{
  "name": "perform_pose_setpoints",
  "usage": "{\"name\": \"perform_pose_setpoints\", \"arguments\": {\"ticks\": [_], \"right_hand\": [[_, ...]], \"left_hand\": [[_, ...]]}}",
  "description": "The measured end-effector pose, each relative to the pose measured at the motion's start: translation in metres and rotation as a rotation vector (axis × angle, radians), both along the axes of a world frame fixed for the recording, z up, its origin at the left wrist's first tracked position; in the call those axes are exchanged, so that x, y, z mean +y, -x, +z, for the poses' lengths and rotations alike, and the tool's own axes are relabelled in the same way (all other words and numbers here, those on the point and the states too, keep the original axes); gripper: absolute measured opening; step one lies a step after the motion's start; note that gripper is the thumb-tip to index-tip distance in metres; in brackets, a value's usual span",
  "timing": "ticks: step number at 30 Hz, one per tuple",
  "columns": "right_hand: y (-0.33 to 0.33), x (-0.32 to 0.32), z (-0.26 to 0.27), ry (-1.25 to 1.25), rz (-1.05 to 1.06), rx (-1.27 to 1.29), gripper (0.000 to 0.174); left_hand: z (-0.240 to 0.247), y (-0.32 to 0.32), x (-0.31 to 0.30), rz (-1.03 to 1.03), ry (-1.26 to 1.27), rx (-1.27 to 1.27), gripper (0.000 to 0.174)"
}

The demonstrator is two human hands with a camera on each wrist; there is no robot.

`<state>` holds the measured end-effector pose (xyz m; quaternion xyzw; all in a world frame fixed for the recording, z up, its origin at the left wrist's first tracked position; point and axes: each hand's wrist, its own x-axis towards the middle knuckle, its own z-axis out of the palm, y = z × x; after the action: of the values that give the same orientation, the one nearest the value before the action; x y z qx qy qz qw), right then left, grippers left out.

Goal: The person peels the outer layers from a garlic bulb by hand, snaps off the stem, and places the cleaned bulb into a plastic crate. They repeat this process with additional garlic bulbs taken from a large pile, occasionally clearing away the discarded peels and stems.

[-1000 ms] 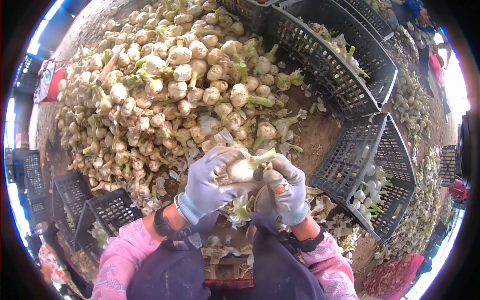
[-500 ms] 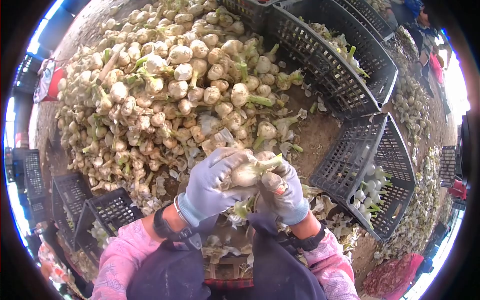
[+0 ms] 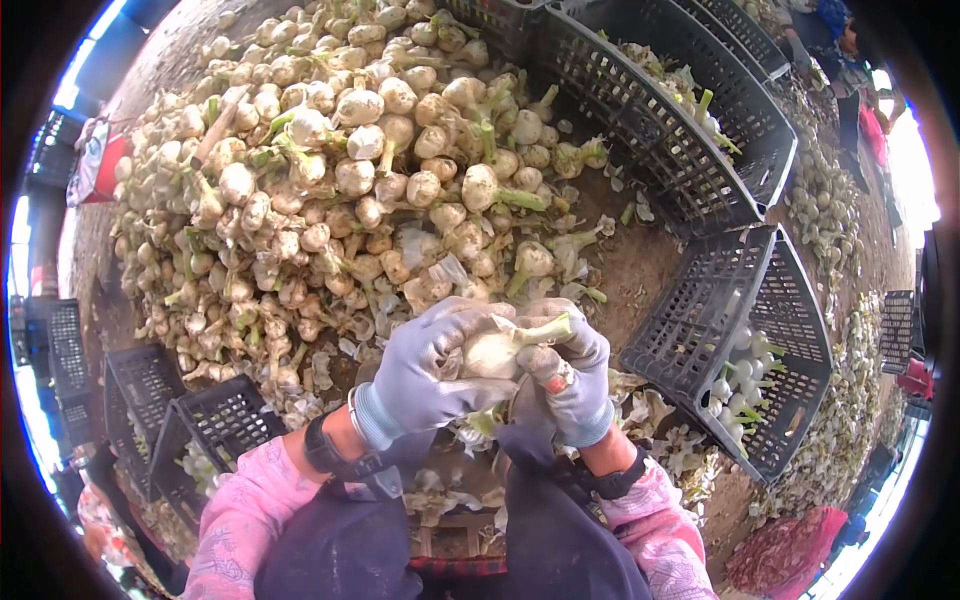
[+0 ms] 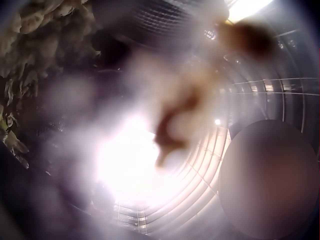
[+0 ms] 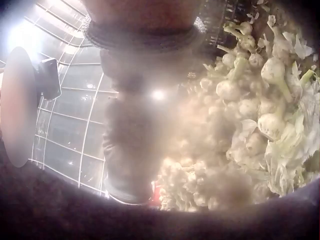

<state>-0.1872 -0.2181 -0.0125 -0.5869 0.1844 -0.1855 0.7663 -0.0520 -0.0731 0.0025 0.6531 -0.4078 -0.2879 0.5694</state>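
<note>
In the head view, a pale garlic bulb [image 3: 490,355] with a short green-white stem [image 3: 545,331] is held between both gloved hands over the person's lap. My left hand [image 3: 420,365] grips the bulb from the left, fingers over its far side and thumb along its near side. From the right, my right hand [image 3: 582,372] pinches at the neck of the bulb with bent thumb and fingers. A red mark shows on the right thumb of the glove. The right wrist view has the gloved right hand [image 5: 132,135] hazy; the left wrist view is blurred by glare.
A large heap of garlic bulbs [image 3: 330,190] spreads ahead and left. Black plastic crates stand at right, one crate [image 3: 690,310] holding cleaned white bulbs [image 3: 742,385]. More crates [image 3: 225,425] stand at lower left. Loose garlic skins [image 3: 440,500] litter the ground near the legs.
The bulb has turned slightly in the hands, its stem swinging right and down a little. The right thumb has shifted along the neck. Both hands stay in nearly the same place.
</note>
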Motion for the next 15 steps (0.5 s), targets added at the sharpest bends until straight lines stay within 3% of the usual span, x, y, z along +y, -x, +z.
{"name": "perform_pose_setpoints", "arguments": {"ticks": [1, 4, 7, 8, 15], "right_hand": [[0.000, -0.002, 0.000, 0.051, 0.014, 0.003, 0.018], [0.000, 0.001, -0.003, -0.412, 0.044, -0.021, 0.024], [0.000, 0.003, 0.009, -0.662, 0.088, -0.078, 0.033], [-0.001, 0.004, 0.010, -0.630, 0.082, -0.072, 0.039], [0.001, 0.006, -0.002, -0.625, 0.092, -0.059, 0.032]], "left_hand": [[0.001, -0.001, 0.001, -0.008, 0.002, 0.034, 0.061], [0.010, -0.002, 0.000, 0.011, -0.024, -0.026, 0.062], [0.013, 0.001, -0.002, 0.038, -0.051, -0.068, 0.062], [0.013, 0.002, -0.002, 0.044, -0.058, -0.065, 0.061], [0.008, 0.000, 0.000, 0.018, -0.019, -0.037, 0.062]]}}
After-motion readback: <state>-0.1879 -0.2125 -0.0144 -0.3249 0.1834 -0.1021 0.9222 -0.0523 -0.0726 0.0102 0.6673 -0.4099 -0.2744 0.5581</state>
